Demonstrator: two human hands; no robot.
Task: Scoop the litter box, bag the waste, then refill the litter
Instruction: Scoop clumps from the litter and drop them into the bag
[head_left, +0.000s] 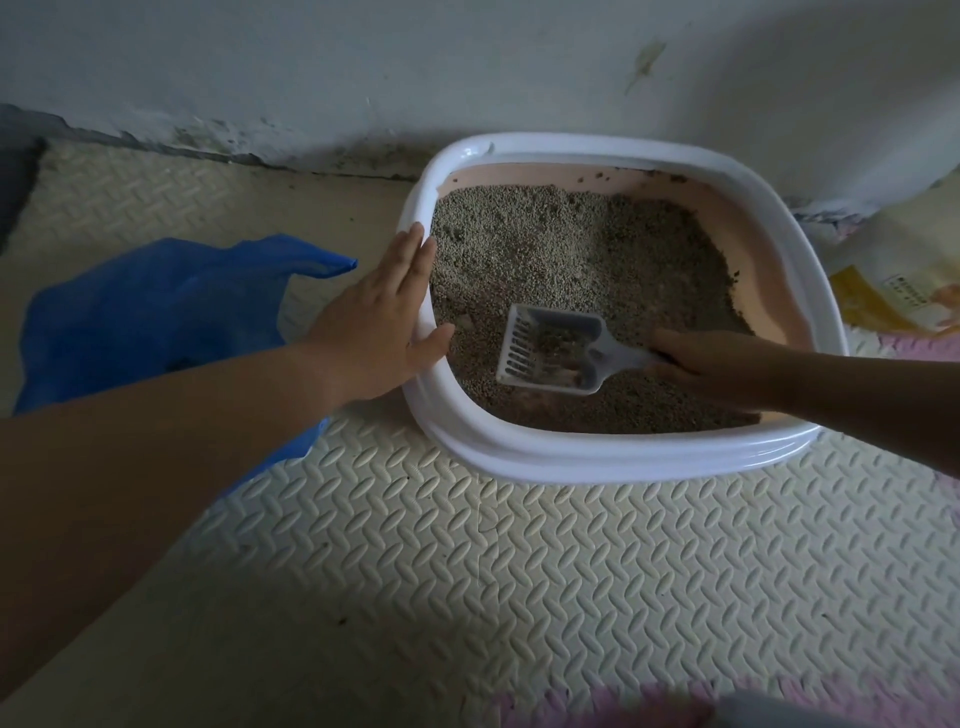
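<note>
Litter box: sitting on the foam floor mat, its far side close to the wall; grey litter is covering most of the pink inner tray.
Left hand: lying flat along the box's left rim, fingers straight, thumb hanging over the inner edge. Its grip is fully open and holding nothing, and it is likely steadying the box against sliding.
Right hand: reaching in over the right side and holding the scoop by its handle. Its grip appears to be wrapping round the handle, though shadow is hiding the fingers.
Scoop: sitting low over the litter toward the near left of the box, slotted basket facing up and carrying some clumps and grains, so sifting seems to be underway.
Blue bag: lying crumpled on the mat just left of the box, within reach for the waste.
Yellow-and-white sack: lying at the right beside the box, probably the refill.
In the way: the left forearm is crossing over the bag, whose mouth is not showing open, so bagging is likely going to need that hand freed.
</note>
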